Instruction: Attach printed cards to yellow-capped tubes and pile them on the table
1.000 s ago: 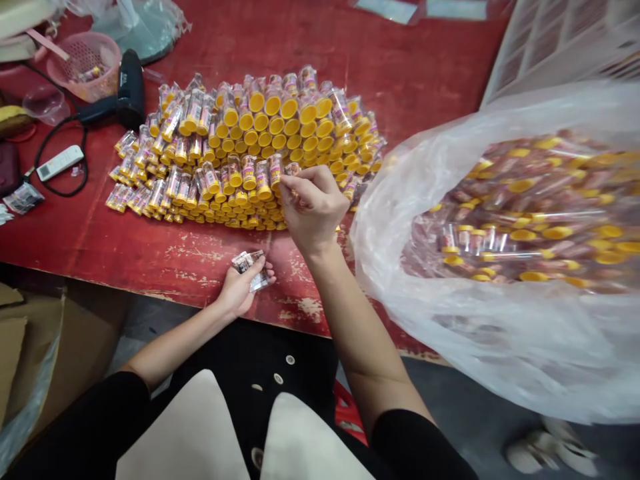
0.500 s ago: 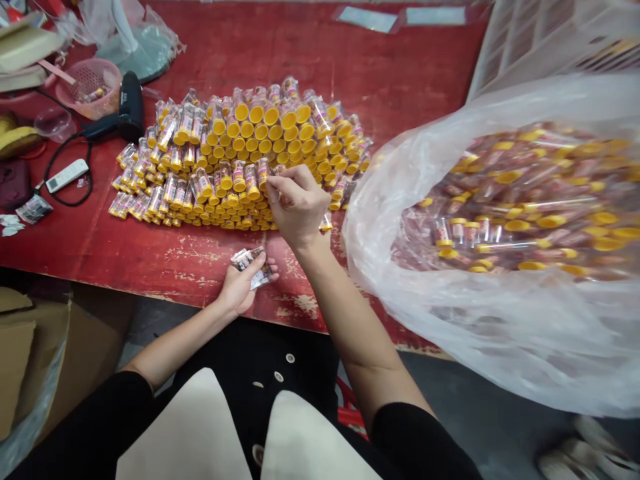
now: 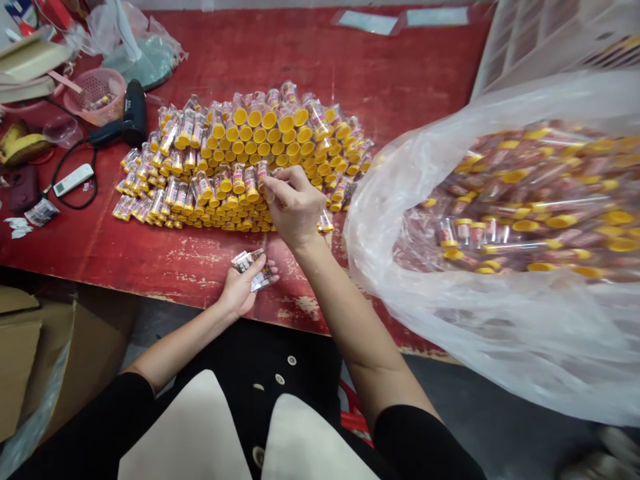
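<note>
My left hand (image 3: 241, 288) is closed around a small bunch of printed plastic wrappers (image 3: 249, 261), held low over the table's front edge. My right hand (image 3: 296, 203) is at the front of a big pile of small clear tubes with yellow caps (image 3: 260, 137). Its thumb and fingers are pinched together beside an upright tube (image 3: 262, 172) in the front row. Whether that tube or something smaller is between the fingertips is hidden from me. Most tubes in the pile lie with their yellow ends facing me.
A large translucent plastic bag (image 3: 380, 267) full of yellow-capped tubes stands at the right. To the left are a hair dryer (image 3: 134, 113), a pink basket (image 3: 113, 87), a white power strip (image 3: 73, 180) and bananas (image 3: 25, 145). Below them is a cardboard box (image 3: 50, 360).
The view has shifted slightly, so things at the sides sit a little differently. Both hands keep nearly the same places, and the right hand stays pinched at the pile.
</note>
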Demonstrator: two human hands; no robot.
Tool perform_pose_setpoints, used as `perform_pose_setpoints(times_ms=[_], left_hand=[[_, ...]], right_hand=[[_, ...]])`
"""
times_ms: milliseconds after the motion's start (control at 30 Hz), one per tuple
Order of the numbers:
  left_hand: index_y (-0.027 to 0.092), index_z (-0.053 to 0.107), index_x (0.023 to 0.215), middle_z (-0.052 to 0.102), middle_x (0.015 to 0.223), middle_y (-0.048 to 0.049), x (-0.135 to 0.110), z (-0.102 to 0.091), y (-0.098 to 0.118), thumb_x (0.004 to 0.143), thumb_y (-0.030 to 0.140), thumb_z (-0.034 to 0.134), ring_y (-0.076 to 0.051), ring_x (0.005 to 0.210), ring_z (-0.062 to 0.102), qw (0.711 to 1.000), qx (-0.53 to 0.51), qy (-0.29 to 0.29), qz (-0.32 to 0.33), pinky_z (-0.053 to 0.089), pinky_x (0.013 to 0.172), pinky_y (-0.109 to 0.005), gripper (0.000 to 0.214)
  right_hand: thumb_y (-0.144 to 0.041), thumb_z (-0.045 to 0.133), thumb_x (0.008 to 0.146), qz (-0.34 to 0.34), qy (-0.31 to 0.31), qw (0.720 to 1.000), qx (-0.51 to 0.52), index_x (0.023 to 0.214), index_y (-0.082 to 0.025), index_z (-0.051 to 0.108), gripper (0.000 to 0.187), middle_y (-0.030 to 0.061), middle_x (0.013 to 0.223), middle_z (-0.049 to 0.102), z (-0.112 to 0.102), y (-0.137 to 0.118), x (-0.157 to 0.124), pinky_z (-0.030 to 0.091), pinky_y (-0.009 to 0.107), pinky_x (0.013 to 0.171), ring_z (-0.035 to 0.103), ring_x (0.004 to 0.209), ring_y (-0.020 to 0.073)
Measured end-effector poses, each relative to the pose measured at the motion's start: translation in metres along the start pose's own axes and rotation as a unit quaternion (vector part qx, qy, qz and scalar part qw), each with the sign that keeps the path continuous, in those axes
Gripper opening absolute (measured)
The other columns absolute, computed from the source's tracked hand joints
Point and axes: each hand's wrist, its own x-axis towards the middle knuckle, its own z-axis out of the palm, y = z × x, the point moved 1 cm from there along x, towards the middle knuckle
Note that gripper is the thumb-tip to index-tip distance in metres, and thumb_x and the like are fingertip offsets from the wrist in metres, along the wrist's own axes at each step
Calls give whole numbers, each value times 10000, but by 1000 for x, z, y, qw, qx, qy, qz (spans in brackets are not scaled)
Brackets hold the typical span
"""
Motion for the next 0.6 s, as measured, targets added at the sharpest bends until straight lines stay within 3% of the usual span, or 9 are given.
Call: perform_pose_setpoints(times_ms=[200,333,467,600], left_hand=[[111,655,892,715,756,-29,1,-3,-1,711,206,865,-123,676,684,1000,0,0,2,586,765,-311,293],[120,661,873,711,752,-14,-1,2,3,733,176,843,-122,682,691,1000,-4,11,-4,579,797,-318,236],[144,675,878,729,809,5,-1,13,7,765,129,804,-124,752,713,999,-38,8,-20,563,877,-325,172],[139,686,884,739,828,0,1,26,0,808,130,765,-105,745,703,997,-56,-13,-48,558,869,-289,110]], right_hand=[[-223,513,940,-14,20,1000,3,993,-271,741,240,42,890,694,6,3,0,489,286,672,655,776,140],[-289,553,946,15,-12,999,38,1031,-280,726,193,52,975,688,-12,-5,1,508,305,712,653,839,157],[-400,649,904,123,-13,982,141,990,-240,709,191,50,958,672,-57,-14,-27,489,283,650,581,716,120],[-444,799,759,262,-101,924,260,880,-199,704,290,-4,789,663,-84,-16,-80,411,229,539,483,570,72]])
